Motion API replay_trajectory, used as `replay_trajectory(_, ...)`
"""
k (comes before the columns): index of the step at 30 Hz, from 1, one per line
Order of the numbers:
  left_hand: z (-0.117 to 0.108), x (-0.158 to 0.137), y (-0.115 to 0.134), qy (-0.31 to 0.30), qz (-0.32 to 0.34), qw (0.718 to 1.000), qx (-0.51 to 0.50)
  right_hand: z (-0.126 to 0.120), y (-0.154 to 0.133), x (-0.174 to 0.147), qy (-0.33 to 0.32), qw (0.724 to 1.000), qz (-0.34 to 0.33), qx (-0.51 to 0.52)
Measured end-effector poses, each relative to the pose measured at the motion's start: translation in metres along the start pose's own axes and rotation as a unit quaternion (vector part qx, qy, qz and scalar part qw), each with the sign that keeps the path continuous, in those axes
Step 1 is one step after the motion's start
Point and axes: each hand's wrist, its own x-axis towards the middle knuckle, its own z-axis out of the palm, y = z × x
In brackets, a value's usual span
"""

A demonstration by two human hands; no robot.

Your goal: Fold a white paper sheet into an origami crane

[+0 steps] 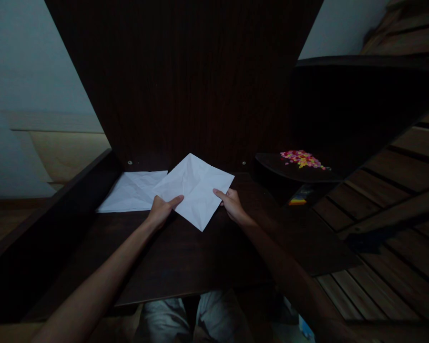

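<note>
A creased white sheet of paper [197,188] is held up in front of me, turned so one corner points at me. My left hand [160,209] pinches its lower left edge, thumb lying on top. On the right edge my right hand [230,202] grips it the same way, with the thumb over the face and the fingers mostly hidden beneath. Behind my left hand, more creased white paper [128,190] lies flat on the dark desk [157,267], partly covered by the held sheet.
Small pink, red and yellow pieces [302,158] are heaped on a raised curved shelf [271,166] at the right. A yellow-orange item [297,202] sits under that shelf. A low side wall [50,219] bounds the desk's left, and a tall dark panel [186,81] its back.
</note>
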Motion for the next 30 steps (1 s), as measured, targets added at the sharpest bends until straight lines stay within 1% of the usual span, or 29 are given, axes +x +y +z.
replay_trajectory(4, -0.004, 0.004, -0.006, 0.019, 0.011, 0.999, 0.033, 0.001, -0.002, -0.002, -0.01, 0.999, -0.021, -0.024)
replay_trajectory(8, -0.003, 0.004, -0.007, 0.013, 0.014, 1.0, 0.023, 0.003, 0.0, -0.002, -0.045, 0.999, -0.013, -0.023)
replay_trajectory(11, -0.001, 0.002, -0.007, 0.006, 0.01, 1.0, 0.022, 0.003, 0.003, -0.003, -0.062, 0.997, -0.023, -0.028)
replay_trajectory(16, 0.0, 0.002, -0.007, 0.023, -0.001, 0.999, 0.041, 0.003, 0.009, -0.004, -0.073, 0.995, -0.045, -0.044)
replay_trajectory(21, 0.001, 0.003, -0.01, 0.033, 0.007, 0.998, 0.055, 0.005, 0.011, -0.004, -0.086, 0.994, -0.035, -0.058)
replay_trajectory(23, 0.001, 0.003, -0.01, 0.036, 0.01, 0.996, 0.079, 0.005, 0.01, -0.003, -0.073, 0.995, -0.033, -0.06)
replay_trajectory(26, 0.0, 0.007, -0.009, 0.039, 0.029, 0.987, 0.15, 0.003, 0.01, 0.001, -0.024, 0.997, -0.03, -0.064)
replay_trajectory(28, -0.001, 0.012, -0.008, 0.043, 0.048, 0.976, 0.209, 0.0, 0.012, 0.006, -0.001, 0.997, -0.026, -0.074)
replay_trajectory(30, -0.003, 0.017, -0.008, 0.034, 0.067, 0.962, 0.263, -0.003, 0.014, 0.011, 0.003, 0.994, -0.025, -0.103)
